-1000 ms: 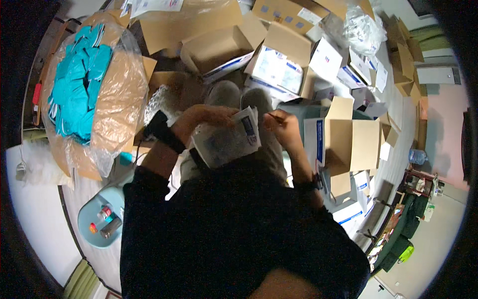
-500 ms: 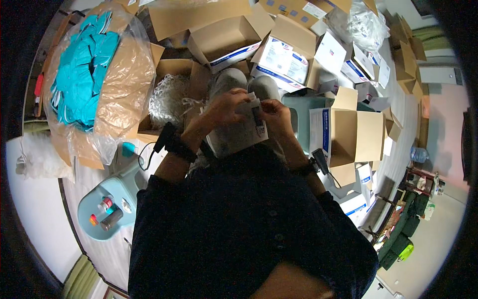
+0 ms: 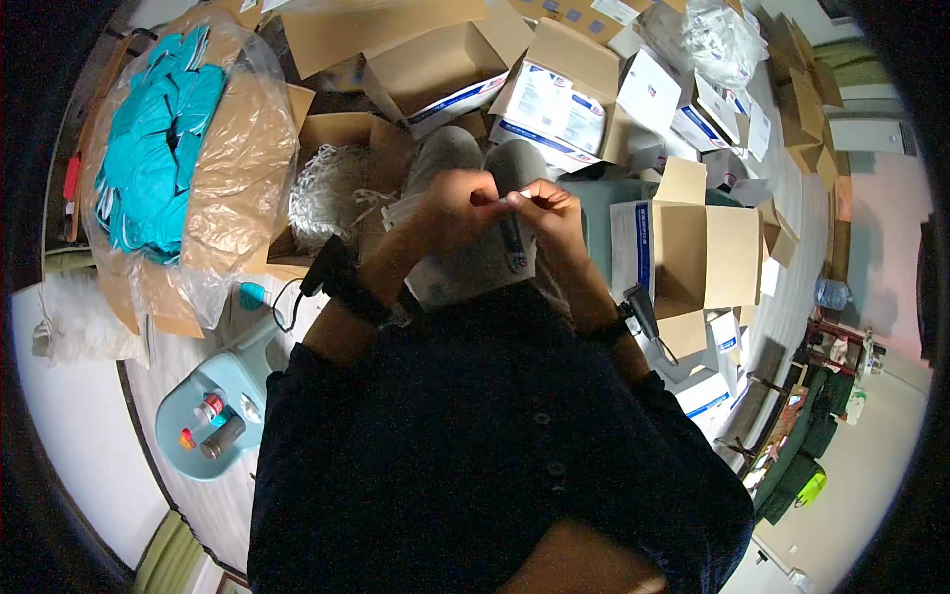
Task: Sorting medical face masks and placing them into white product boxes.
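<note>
Over my lap, my left hand and my right hand meet, thumbs and fingers pinched together. A tiny pale bit shows between the fingertips, too small to name. Beneath them a flat, whitish translucent packet lies across my legs, with a dark strip along its right part. My left hand covers some of the packet's upper part. Left of my knees, an open cardboard box holds a tangle of white cords, and a few strands reach toward the packet.
Teal fabric items fill a plastic-lined box at the left. Boxes of white packs stand ahead, and an open carton is at my right. A pale blue stool carries a bottle and small items.
My hands have come together at the fingertips above the packet; before, they were apart, at its upper edge and the dark strip. The view has shifted slightly.
</note>
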Available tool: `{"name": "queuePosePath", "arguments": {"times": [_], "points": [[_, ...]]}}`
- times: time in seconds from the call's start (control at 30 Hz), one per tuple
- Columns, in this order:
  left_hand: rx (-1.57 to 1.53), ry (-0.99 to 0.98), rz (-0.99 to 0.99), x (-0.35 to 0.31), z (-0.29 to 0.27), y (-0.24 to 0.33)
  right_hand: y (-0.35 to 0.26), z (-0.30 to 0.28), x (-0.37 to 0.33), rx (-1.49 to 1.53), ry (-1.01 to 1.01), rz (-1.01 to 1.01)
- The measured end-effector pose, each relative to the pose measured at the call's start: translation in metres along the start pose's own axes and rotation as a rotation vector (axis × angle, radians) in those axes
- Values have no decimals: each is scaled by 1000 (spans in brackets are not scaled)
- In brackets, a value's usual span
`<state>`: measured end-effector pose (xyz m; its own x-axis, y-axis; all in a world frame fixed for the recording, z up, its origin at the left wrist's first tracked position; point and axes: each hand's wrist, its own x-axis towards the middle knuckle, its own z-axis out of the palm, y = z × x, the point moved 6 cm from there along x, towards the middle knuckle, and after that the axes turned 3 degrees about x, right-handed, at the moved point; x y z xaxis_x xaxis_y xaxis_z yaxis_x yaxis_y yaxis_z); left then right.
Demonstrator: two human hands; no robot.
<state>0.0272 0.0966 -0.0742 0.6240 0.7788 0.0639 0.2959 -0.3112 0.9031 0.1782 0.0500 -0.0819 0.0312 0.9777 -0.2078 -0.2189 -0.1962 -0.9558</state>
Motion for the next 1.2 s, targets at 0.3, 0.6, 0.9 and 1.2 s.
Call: {"name": "queuePosePath", "arguments": {"times": [0.3, 0.6, 0.9, 1.2], "points": [[158, 154, 451, -39, 40, 102, 37, -27, 9, -212, 220, 72], [14, -31, -168, -26, -9, 47, 37, -25, 6, -739, 169, -51], [529, 156, -138, 7, 0, -46, 81, -32, 22, -233, 135, -50], [293, 161, 96, 11, 5, -23, 46, -24, 25, -172, 8, 48]]}}
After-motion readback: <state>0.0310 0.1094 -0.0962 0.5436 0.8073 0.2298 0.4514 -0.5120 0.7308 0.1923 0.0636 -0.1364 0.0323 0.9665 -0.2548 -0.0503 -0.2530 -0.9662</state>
